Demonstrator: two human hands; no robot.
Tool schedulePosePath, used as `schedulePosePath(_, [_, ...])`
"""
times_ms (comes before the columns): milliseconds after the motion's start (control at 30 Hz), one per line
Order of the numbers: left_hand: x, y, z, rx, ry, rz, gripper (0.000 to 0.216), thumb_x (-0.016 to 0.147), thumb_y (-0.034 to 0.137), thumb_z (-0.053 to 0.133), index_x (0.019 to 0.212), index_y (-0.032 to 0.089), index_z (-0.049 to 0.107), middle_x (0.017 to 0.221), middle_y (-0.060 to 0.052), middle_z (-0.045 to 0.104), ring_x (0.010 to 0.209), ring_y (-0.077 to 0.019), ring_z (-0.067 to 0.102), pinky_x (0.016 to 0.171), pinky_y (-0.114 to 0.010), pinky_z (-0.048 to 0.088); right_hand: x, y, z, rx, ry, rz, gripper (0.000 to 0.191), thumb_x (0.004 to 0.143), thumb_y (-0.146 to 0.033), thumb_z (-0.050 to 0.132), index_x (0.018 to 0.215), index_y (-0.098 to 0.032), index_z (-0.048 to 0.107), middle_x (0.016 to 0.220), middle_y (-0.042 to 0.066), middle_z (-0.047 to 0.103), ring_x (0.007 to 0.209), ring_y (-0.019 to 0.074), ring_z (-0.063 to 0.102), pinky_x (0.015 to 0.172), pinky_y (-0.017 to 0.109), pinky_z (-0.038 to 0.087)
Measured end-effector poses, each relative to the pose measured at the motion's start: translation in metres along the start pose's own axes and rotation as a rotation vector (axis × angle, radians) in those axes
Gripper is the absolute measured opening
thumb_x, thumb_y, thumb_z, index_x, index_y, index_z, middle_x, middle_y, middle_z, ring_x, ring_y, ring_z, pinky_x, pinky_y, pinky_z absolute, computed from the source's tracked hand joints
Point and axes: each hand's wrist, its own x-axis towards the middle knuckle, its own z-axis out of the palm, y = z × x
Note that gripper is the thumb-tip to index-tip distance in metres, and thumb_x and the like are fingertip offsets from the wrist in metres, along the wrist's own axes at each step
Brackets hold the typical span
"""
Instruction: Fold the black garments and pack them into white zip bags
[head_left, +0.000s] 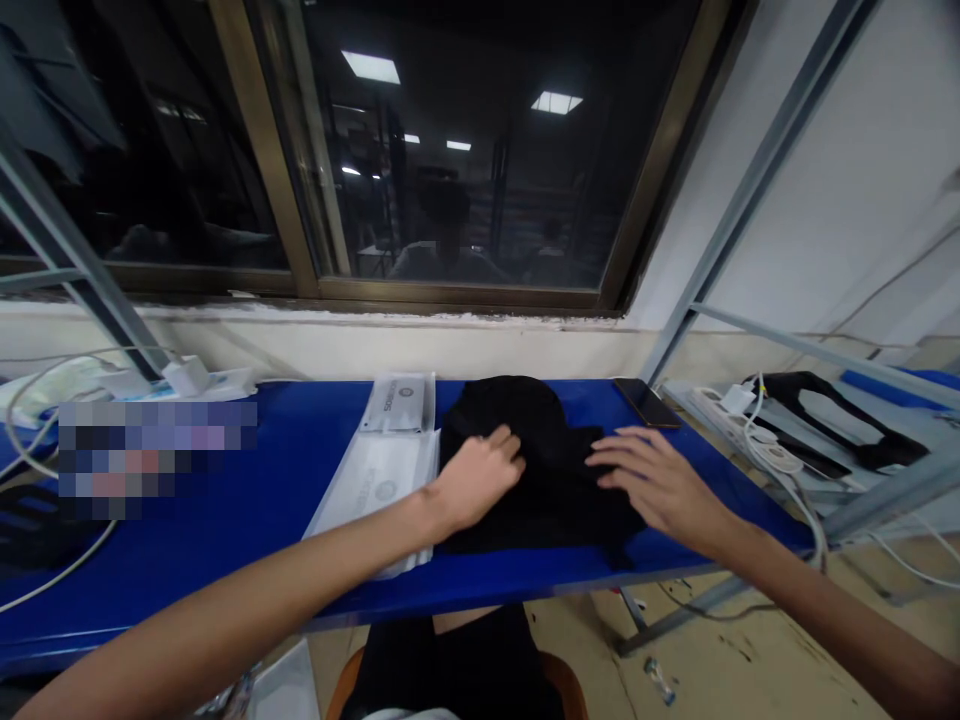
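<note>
A black cloth item point(540, 510), perhaps a garment, lies bunched on the blue table in front of me. My left hand point(480, 480) rests on its left part with the fingers curled into the fabric. Over its right side my right hand point(660, 490) is spread, fingers stretched out and touching or just above the cloth. Beside the cloth on the left lie white printed plastic packets point(375, 480), partly behind my left forearm. Which part of the cloth is under my left fingers is hidden.
A dark phone point(646, 403) lies at the table's back right. Power strips point(217, 383) and white cables sit on the left; another strip point(731, 415) with cables is on the right, near a black frame-like object point(825, 410). Metal posts point(750, 190) rise at both sides. A window is ahead.
</note>
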Motion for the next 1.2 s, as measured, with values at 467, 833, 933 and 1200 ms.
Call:
schedulePosePath(467, [-0.032, 0.038, 0.019, 0.068, -0.174, 0.122, 0.008, 0.082, 0.009, 0.069, 0.081, 0.012, 0.076, 0.09, -0.015, 0.067, 0.093, -0.0301, 0.064, 0.064, -0.035, 0.051, 0.122, 0.001, 0.027, 0.453, 0.062, -0.017, 0.036, 0.087, -0.003, 0.04, 0.101, -0.022, 0.067, 0.1, 0.005, 0.071, 0.1, 0.0198, 0.068, 0.104, 0.043, 0.051])
schedulePosePath(833, [-0.037, 0.039, 0.024, 0.066, -0.15, 0.125, 0.007, 0.083, 0.009, 0.068, 0.083, 0.012, 0.074, 0.089, -0.016, 0.066, 0.092, -0.0305, 0.063, 0.063, -0.036, 0.05, 0.18, -0.007, 0.136, 0.384, -0.19, -0.028, 0.03, 0.094, -0.013, 0.057, 0.122, -0.021, 0.065, 0.12, 0.008, 0.07, 0.111, 0.0224, 0.064, 0.1, 0.038, 0.049])
schedulePosePath(933, [-0.038, 0.033, 0.013, -0.024, -0.135, 0.112, 0.009, 0.084, 0.006, 0.064, 0.086, 0.012, 0.071, 0.09, -0.013, 0.067, 0.092, -0.0285, 0.063, 0.065, -0.036, 0.051, 0.171, -0.007, 0.119, 0.184, -0.07, 0.046, 0.04, 0.094, -0.028, 0.064, 0.133, -0.021, 0.059, 0.125, 0.012, 0.065, 0.115, 0.0284, 0.058, 0.101, 0.047, 0.047])
schedulePosePath(1200, [-0.051, -0.039, 0.002, -0.13, 0.075, -0.049, 0.037, 0.086, -0.005, 0.047, 0.116, 0.011, 0.063, 0.121, -0.014, 0.064, 0.121, -0.0278, 0.056, 0.093, -0.038, 0.053, 0.1, -0.02, 0.054, 0.056, -0.117, -0.134, 0.036, 0.097, -0.016, 0.05, 0.132, -0.018, 0.06, 0.118, 0.012, 0.068, 0.109, 0.0251, 0.062, 0.094, 0.042, 0.05])
